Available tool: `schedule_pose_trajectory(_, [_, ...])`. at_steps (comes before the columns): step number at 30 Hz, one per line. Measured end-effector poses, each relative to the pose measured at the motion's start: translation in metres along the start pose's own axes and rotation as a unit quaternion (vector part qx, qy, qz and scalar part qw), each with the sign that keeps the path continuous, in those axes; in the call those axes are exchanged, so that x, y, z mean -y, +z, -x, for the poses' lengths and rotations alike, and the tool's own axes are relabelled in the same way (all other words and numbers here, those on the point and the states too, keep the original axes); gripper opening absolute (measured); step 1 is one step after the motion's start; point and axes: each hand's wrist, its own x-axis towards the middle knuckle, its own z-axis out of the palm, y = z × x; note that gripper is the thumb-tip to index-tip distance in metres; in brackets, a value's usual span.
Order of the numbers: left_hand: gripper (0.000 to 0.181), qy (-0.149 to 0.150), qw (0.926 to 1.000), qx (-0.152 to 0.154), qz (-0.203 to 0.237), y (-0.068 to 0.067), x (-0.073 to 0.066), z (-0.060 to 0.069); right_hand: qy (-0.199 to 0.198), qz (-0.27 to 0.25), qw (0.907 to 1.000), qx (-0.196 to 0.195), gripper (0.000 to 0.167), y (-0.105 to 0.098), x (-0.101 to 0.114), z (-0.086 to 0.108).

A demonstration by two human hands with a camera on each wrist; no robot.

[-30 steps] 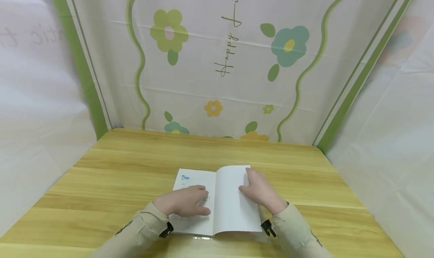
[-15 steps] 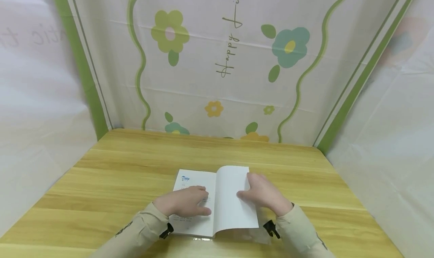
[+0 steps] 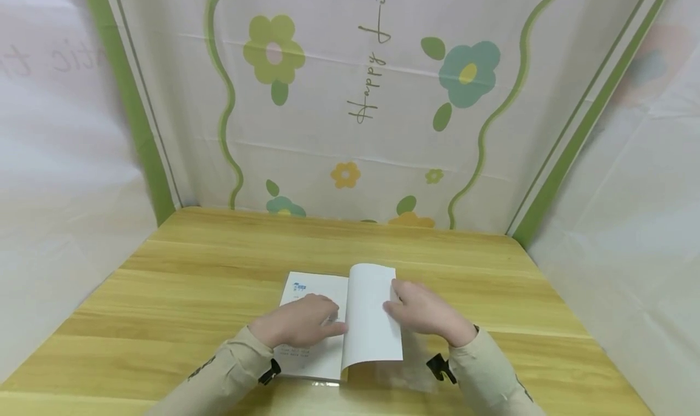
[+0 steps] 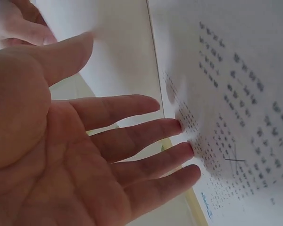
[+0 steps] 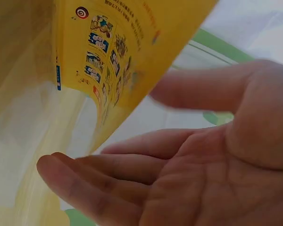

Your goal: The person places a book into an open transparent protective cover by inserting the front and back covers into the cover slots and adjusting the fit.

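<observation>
An open book (image 3: 312, 364) lies near the table's front edge, printed text on its left page. My left hand (image 3: 301, 322) is over that page, fingers stretched out and thumb pointing to the fold; in the left wrist view its fingertips touch or nearly touch the text. The book's right-hand cover (image 3: 372, 319) stands raised and curved, white inside. Yellow with small printed pictures, the cover's outer side (image 5: 113, 61) shows in the right wrist view. My right hand (image 3: 426, 313) holds its free edge, thumb on the white face and fingers behind on the yellow side.
The wooden table (image 3: 219, 258) spreads around the book. A flower-patterned cloth (image 3: 328, 100) hangs behind it, with pale cloth on both sides. Under the raised cover a pale translucent patch (image 3: 415, 373) shows on the table. Black buckles (image 3: 440, 367) sit at both wrists.
The raised right-hand cover has swung up and to the left, narrowing in view. My right hand slid to its edge. My left thumb shifted slightly toward the fold.
</observation>
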Motion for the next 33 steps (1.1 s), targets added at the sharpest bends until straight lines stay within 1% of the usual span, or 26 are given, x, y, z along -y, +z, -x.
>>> schedule_pose_trajectory(1, [0.032, 0.0, 1.0, -0.006, 0.007, 0.0, 0.0, -0.001, -0.007, -0.003, 1.0, 0.004, 0.013, -0.002, 0.0, 0.0])
schedule_pose_trajectory(4, [0.033, -0.004, 0.9992, -0.018, 0.037, -0.001, 0.001, -0.004, -0.037, -0.003, 0.9992, 0.012, 0.028, -0.006, 0.001, 0.001])
schedule_pose_trajectory(5, [0.034, -0.007, 0.9986, -0.021, 0.048, -0.001, 0.002, -0.005, -0.043, 0.0, 0.999, 0.012, 0.026, -0.007, 0.002, 0.001])
schedule_pose_trajectory(7, [0.035, -0.011, 0.9968, -0.029, 0.074, 0.001, 0.002, -0.007, -0.039, 0.006, 0.9991, 0.013, 0.016, -0.008, 0.003, 0.002])
schedule_pose_trajectory(8, [0.036, -0.013, 0.9954, -0.032, 0.09, 0.001, 0.002, -0.008, -0.038, 0.009, 0.9992, 0.011, 0.014, -0.007, 0.003, 0.002])
schedule_pose_trajectory(12, [0.041, -0.014, 0.988, -0.052, 0.145, 0.004, 0.003, -0.012, -0.027, 0.008, 0.9995, 0.013, 0.043, -0.004, 0.004, 0.001])
schedule_pose_trajectory(15, [0.044, -0.018, 0.9826, -0.062, 0.174, 0.005, 0.003, -0.013, -0.036, 0.011, 0.9991, 0.02, 0.047, -0.002, 0.004, -0.001])
schedule_pose_trajectory(18, [0.046, -0.026, 0.9793, -0.069, 0.188, 0.006, 0.003, -0.013, -0.043, 0.01, 0.9986, 0.028, 0.05, -0.001, 0.003, -0.001])
schedule_pose_trajectory(22, [0.045, -0.037, 0.9739, -0.071, 0.212, 0.007, 0.002, -0.013, -0.049, 0.003, 0.9981, 0.037, 0.053, -0.001, 0.002, -0.001])
schedule_pose_trajectory(26, [0.044, -0.047, 0.9655, -0.064, 0.248, 0.008, 0.0, -0.012, -0.057, 0.002, 0.9974, 0.044, 0.054, 0.001, 0.001, -0.002])
schedule_pose_trajectory(29, [0.048, -0.059, 0.9603, -0.061, 0.266, 0.01, -0.001, -0.011, -0.058, 0.005, 0.9974, 0.043, 0.054, 0.003, 0.001, -0.003])
schedule_pose_trajectory(33, [0.057, -0.065, 0.9558, -0.06, 0.28, 0.011, -0.002, -0.011, -0.054, 0.005, 0.9977, 0.041, 0.054, 0.007, 0.002, -0.004])
